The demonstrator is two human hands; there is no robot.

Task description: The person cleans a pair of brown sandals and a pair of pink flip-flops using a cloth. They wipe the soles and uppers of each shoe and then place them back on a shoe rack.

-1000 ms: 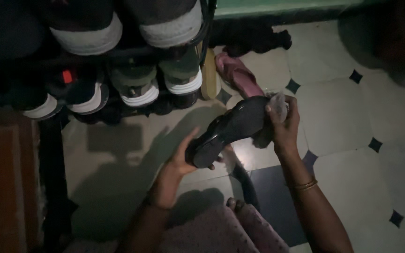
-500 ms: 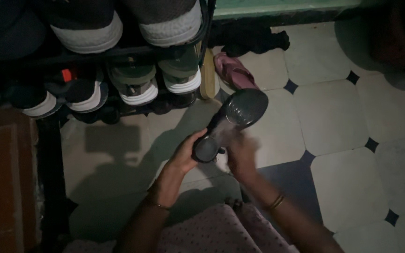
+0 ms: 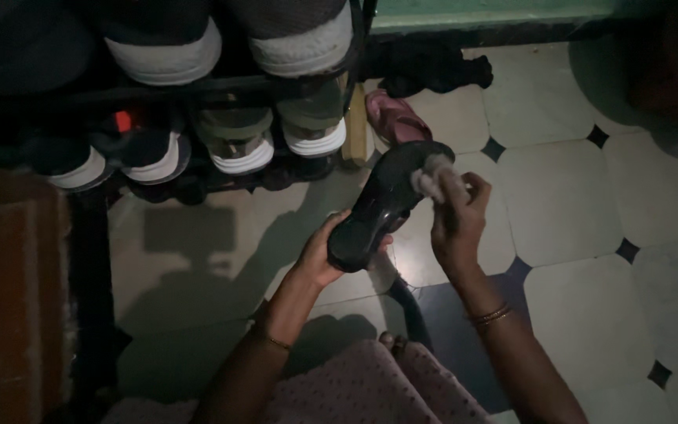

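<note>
Wiping a black sandal held above the tiled floor

Left hand (image 3: 325,255) grip clamps the black sandal (image 3: 386,204) at its heel; right hand (image 3: 455,224) pinches a pale cloth (image 3: 431,179) against the toe end. Support firmly, wipe with short strokes.

A dim tiled floor (image 3: 566,196) of pale octagonal tiles with small dark diamond insets. A pink sandal (image 3: 395,118) lies on it just beside a dark shoe rack (image 3: 198,94) that stands at the left. Behind the sandal, a crumpled black cloth (image 3: 433,71) lies against the green wall base. The rack's two shelves carry rows of sneakers with white soles (image 3: 237,149), toes pointing outward.
</note>
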